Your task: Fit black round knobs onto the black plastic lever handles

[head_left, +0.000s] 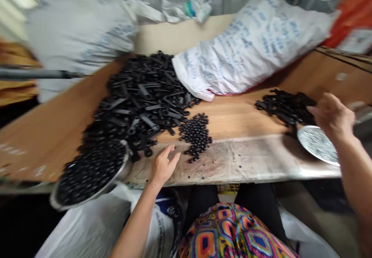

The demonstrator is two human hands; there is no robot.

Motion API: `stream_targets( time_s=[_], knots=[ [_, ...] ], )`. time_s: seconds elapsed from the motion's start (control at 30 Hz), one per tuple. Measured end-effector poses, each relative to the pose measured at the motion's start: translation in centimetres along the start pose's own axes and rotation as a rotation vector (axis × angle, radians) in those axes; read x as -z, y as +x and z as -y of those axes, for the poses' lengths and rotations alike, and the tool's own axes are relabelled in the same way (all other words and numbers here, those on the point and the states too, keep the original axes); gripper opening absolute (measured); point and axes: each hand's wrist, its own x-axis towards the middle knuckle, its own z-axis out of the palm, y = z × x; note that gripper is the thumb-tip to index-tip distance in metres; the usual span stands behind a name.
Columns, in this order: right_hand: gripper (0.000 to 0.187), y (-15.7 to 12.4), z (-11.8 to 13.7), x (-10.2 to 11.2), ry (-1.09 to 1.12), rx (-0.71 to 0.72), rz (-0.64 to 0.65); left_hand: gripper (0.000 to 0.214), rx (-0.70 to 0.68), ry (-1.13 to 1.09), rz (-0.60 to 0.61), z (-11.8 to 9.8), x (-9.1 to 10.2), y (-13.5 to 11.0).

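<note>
"Two bare hands are showing over your counter [232,112]. Where is your left hand [164,165] pointing?"

"You're pointing it at the loose black beads [196,134], which are lying just beyond it, in the middle. Its fingers are standing open, thumb and forefinger parting clearly. A dark speck is showing at the forefinger's tip; whether you're holding a bead there, I can't tell."

"And what is lying around that hand?"

"Long black parts [145,99] are lying in a big heap behind it and to its left. Nearer you, a metal bowl [124,168] is jutting past the front edge, brimming with small round black pieces [91,174]."

"What are you doing with your right hand [334,116]?"

"You're holding it up at the far right, fingers curling in. It's blurring, so I can't tell how far they're closing or whether they're gripping anything. A smaller black pile [283,106] is lying just beside it, and a round dish [312,154] of silvery pieces [316,141] is sitting near your wrist."

"Along the back?"

"One white sack [255,44] with blue print is lying there, its lower end touching the heap."
</note>
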Motion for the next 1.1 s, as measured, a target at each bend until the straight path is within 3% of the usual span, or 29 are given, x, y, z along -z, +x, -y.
stream_targets(
  time_s=[0.07,0.13,0.27,0.4,0.53,0.67,0.83,0.97,1.1],
  knots=[
    [0.045,-2.1,1.1,-2.5,0.063,0.083,0.089,0.035,0.091,0.159,-0.023,1.9,1.8,1.5],
    [0.043,-5.1,3.6,-5.9,0.206,0.176,0.272,0.035,0.178,0.335,-0.035,3.4,3.2,2.9],
    [0.033,-10.3,11.3,-11.3,0.261,0.478,0.633,0.030,0.249,0.543,0.094,4.7,3.5,4.1],
    [0.022,-12.2,18.8,-12.8,0.128,0.770,0.781,0.026,0.272,0.585,0.082,5.1,2.8,3.9],
    [0.016,-13.1,22.8,-13.0,0.022,0.839,0.785,0.030,0.283,0.622,-0.045,5.6,3.2,4.4],
    [0.015,-13.9,23.9,-13.6,-0.056,0.795,0.760,0.026,0.135,0.603,-0.076,4.7,3.3,6.7],
    [0.017,-14.4,23.7,-13.2,-0.062,0.792,0.809,0.025,-0.062,0.531,-0.025,2.8,1.5,11.2],
    [0.021,-14.5,22.7,-12.0,-0.095,0.741,0.856,0.034,-0.087,0.454,0.033,2.9,0.2,13.8],
    [0.020,-14.4,21.6,-10.9,-0.064,0.711,0.889,0.031,-0.064,0.337,0.059,3.7,0.6,14.8]
  ],
)
